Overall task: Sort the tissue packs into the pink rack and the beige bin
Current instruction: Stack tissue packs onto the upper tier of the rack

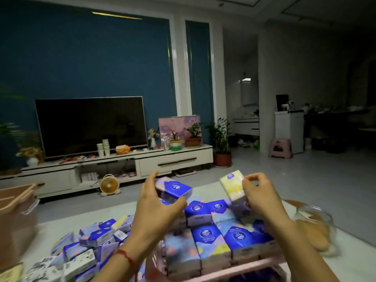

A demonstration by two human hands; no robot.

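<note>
Blue pack [174, 189] in curled left hand [156, 206]

glossy film tissue packs [211, 239], plastic pink rack [234, 267]

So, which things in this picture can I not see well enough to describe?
Head view only.
Beige bin: cut by the left edge; its inside is hidden.
Pink rack: cut by the bottom edge, mostly covered by the packs in it.
Glass jar: blurred; contents unclear.
Blue pack in left hand, yellow pack in right hand: print too blurred to read.
</note>
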